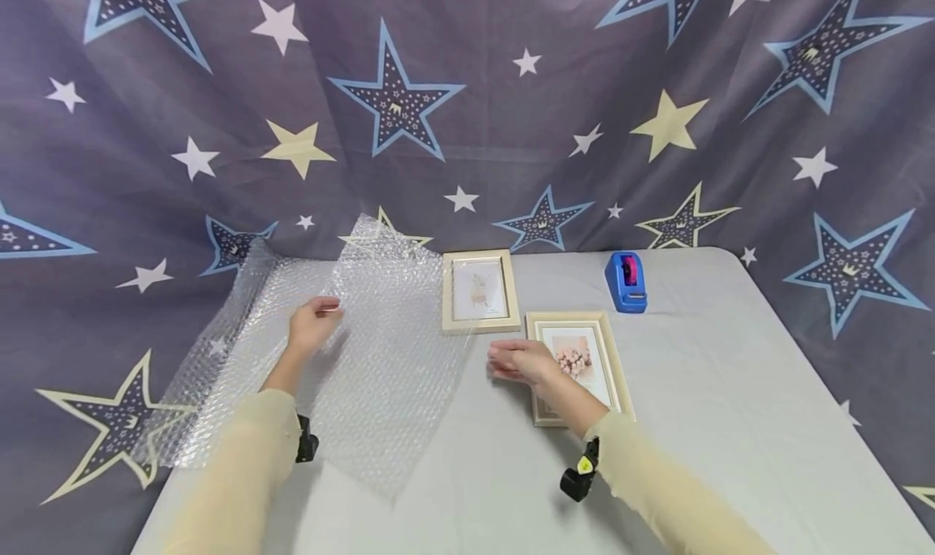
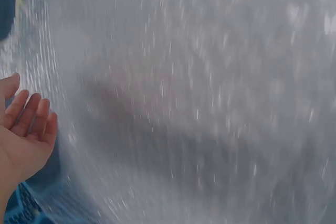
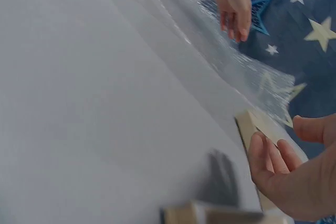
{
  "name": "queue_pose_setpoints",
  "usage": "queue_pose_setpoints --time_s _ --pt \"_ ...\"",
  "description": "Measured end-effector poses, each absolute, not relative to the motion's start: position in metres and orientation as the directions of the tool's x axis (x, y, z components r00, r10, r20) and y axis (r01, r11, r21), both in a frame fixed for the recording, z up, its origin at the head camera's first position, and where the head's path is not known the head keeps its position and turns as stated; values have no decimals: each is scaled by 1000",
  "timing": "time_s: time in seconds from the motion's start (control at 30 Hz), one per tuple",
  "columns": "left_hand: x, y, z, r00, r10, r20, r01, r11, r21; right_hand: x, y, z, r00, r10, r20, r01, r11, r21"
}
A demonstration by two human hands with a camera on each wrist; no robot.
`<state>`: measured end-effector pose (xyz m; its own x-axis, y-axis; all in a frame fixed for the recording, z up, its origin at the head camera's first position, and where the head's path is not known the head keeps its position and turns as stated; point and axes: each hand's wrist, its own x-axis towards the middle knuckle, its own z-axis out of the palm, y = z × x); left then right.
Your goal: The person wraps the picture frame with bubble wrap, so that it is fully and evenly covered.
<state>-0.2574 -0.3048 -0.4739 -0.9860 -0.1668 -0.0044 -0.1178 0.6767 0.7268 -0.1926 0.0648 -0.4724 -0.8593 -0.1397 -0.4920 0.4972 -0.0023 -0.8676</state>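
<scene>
A large sheet of clear bubble wrap (image 1: 398, 360) spreads over the left half of the table, its far corner standing up against the backdrop. Over it hovers my left hand (image 1: 312, 325), fingers loosely bent and holding nothing; the left wrist view shows its open palm (image 2: 23, 145) beside the wrap. My right hand (image 1: 524, 362) is also free, held above the left edge of a picture frame (image 1: 612, 364) with a pink flower print. Behind lies a second, cream picture frame (image 1: 484, 289), its left part under the wrap's edge. In the right wrist view, the right hand's fingers (image 3: 258, 156) are relaxed.
A blue tape dispenser (image 1: 626, 283) with a pink roll stands at the back right. The grey-white table (image 1: 716, 393) meets a dark star-patterned cloth (image 1: 511, 117) behind. Part of the wrap hangs past the table's left edge.
</scene>
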Motion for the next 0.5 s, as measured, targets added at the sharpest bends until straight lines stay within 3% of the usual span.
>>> queue_pose_setpoints --time_s 0.23,0.5 --pt "-252 -253 -475 -995 -95 -12 -68 615 785 -194 109 -466 -870 -117 -479 482 -2 -876" --pt "-245 -180 -467 -997 27 68 71 549 833 -194 161 -465 -879 -124 -460 466 -22 -885"
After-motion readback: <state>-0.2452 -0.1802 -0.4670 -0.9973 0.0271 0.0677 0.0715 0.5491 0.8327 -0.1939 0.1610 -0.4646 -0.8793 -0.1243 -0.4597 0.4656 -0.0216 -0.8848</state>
